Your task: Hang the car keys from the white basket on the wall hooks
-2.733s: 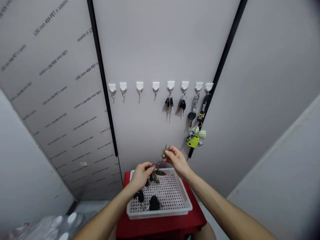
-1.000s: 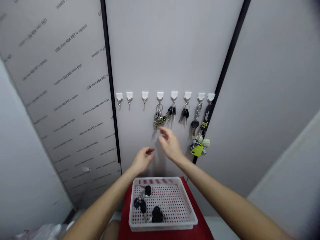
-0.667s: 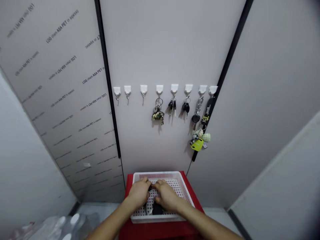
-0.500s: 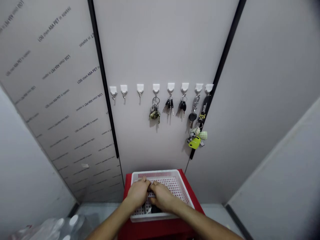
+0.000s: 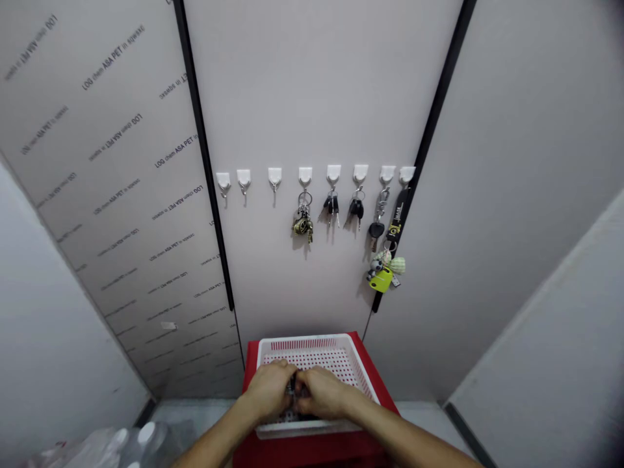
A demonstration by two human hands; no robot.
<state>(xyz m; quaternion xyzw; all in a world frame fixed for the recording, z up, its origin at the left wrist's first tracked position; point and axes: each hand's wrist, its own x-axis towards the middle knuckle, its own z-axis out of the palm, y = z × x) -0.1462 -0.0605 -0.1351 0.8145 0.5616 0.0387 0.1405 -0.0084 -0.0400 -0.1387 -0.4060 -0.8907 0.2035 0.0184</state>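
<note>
My left hand and my right hand meet low inside a white perforated plastic basket. The fingers of both are curled inward around a small dark thing with a metallic glint. Most of it is covered by the fingers, so its kind cannot be made out. Beneath the hands, more dark shapes in the front of the basket are largely hidden.
On the wall ahead, white hooks run in a row; the three leftmost bear nothing. Others carry a bronze-coloured keychain, black keys and a yellow-green tag. The basket stands on a red surface. Clear bottles stand lower left.
Both hands have drawn slightly toward me and lower in the basket, still close together. The dark items at the basket's front are now more covered. The view has shifted slightly.
</note>
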